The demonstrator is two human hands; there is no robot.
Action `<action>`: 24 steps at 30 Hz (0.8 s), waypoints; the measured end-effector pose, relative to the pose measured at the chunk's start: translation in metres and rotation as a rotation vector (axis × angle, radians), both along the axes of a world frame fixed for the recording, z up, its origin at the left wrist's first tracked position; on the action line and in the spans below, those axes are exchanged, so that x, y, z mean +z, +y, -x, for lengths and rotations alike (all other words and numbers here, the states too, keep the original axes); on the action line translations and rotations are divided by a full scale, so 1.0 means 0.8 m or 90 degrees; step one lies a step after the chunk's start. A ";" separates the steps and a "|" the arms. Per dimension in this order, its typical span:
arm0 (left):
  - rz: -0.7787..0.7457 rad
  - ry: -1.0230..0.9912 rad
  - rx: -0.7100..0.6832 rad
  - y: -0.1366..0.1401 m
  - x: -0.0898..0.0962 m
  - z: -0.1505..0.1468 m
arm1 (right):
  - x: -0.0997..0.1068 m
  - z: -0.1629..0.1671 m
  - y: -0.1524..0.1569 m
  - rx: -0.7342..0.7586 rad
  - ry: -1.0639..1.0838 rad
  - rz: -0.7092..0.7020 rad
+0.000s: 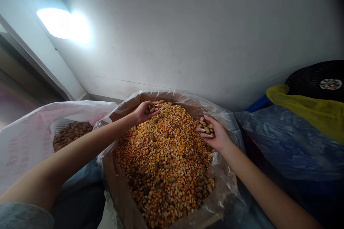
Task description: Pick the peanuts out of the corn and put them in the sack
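Note:
A plastic-lined cardboard box is full of yellow-orange corn kernels [177,157], with unshelled peanuts [168,167] scattered among them. Over the far left part of the corn, my left hand [142,113] has its fingers curled around a few peanuts [151,109]. My right hand [219,136] is palm up above the right edge of the heap. Its fingers cup several peanuts [206,128]. More peanuts lie bunched at the near right and near left of the corn.
A white sack [24,139] with brown peanuts [71,134] stands to the left. Clear plastic lining [231,121] rises around the box. On the right are blue plastic [287,143], yellow mesh [309,105] and a black fan-like grille [311,77]. A lamp [53,21] glows by the wall.

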State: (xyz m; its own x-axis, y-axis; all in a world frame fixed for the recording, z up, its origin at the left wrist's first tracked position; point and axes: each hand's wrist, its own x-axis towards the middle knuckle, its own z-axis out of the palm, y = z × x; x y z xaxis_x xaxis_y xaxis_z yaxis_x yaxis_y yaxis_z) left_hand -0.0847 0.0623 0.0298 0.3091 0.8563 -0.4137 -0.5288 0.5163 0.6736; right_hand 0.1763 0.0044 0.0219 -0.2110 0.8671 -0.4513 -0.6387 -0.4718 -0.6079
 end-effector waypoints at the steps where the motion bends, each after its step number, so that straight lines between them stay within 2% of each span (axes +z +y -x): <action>1: 0.001 -0.001 -0.003 0.000 0.001 0.000 | 0.000 0.000 0.000 0.000 -0.001 0.000; 9: -0.003 0.031 -0.034 -0.008 0.008 -0.002 | -0.001 -0.001 0.000 0.000 -0.004 -0.002; 14: -0.083 0.026 -0.084 -0.011 0.004 -0.003 | -0.001 -0.001 0.001 0.002 -0.008 0.000; 19: -0.137 0.111 -0.071 -0.012 0.001 -0.008 | -0.002 -0.002 0.001 0.007 -0.003 0.000; 24: -0.126 0.072 -0.048 -0.013 0.001 -0.017 | 0.001 -0.001 0.000 0.005 -0.009 0.005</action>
